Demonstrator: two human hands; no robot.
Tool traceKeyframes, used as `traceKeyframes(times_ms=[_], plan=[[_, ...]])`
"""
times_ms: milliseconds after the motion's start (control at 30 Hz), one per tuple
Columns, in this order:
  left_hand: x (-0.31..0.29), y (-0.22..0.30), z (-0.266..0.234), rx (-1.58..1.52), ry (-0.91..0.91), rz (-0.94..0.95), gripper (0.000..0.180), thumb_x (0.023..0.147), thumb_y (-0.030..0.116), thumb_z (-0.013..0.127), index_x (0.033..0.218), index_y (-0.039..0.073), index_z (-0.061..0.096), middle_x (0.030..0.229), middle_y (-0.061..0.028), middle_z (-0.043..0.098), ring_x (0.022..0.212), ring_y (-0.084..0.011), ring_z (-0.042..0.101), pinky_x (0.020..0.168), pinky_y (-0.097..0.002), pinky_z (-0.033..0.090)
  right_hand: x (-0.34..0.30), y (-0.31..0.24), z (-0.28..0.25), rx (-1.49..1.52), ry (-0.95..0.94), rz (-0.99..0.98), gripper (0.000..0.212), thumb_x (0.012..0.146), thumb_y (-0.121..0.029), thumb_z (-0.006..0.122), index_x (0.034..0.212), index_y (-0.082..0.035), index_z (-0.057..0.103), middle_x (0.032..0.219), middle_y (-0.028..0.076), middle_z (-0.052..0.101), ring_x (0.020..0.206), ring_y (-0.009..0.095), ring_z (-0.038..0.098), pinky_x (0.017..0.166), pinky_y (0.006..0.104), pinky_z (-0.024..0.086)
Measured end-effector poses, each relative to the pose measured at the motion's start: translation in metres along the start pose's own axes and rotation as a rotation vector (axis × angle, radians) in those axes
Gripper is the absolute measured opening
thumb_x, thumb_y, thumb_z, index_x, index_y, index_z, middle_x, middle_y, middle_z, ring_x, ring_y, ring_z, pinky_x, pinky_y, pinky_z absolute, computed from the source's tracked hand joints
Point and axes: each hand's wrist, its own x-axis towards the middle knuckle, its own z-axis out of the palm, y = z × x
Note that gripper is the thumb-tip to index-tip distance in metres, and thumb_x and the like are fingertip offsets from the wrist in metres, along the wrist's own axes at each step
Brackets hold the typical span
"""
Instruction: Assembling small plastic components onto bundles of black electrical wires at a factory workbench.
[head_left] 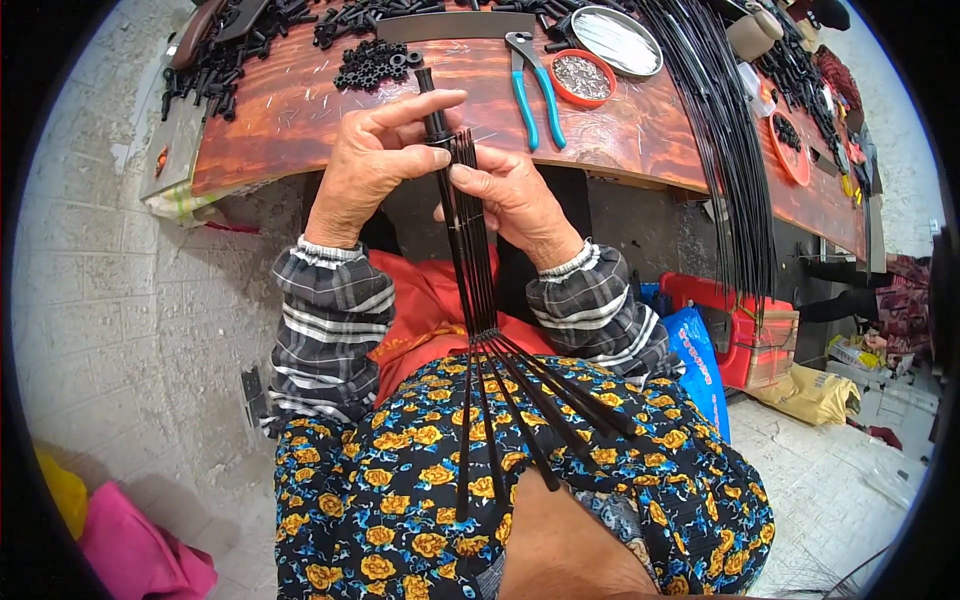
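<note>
A black umbrella frame (468, 250) hangs between my hands, its thin ribs bunched along the upper length and fanning out over my lap. My left hand (375, 160) grips the frame's dark shaft near the top, thumb pressed against it and index finger stretched across. To its right, my right hand (520, 200) pinches the upper ends of the ribs between thumb and fingers. Part of those fingers is hidden behind the ribs. Just beyond on the table lie pliers (533, 92) with teal handles and a pile of small black notched rings (368, 70).
On the wooden table (300, 95) stand an orange dish (583, 104) of small metal pieces and a round tin (642, 75) of thin pins. Long black ribs (720, 140) overhang the edge at right. A red plastic stool (735, 345) and blue bag (703, 365) stand below. Another person (905, 300) is far right.
</note>
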Motion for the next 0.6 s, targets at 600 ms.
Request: traceKeyframes(times_ms=[600], plan=[[0.002, -0.001, 0.002, 0.080, -0.019, 0.028, 0.049, 0.079, -0.006, 0.063, 0.127, 0.001, 0.055, 0.110, -0.0070, 0.062, 0.096, -0.0133, 0.061, 0.083, -0.0251, 0.050, 0.000, 0.003, -0.007, -0.008, -0.015, 0.006, 0.032, 0.090, -0.026, 0.063, 0.113, -0.004, 0.060, 0.074, 0.007, 0.068, 0.053, 0.005, 0.060, 0.037, 0.0150, 0.030]])
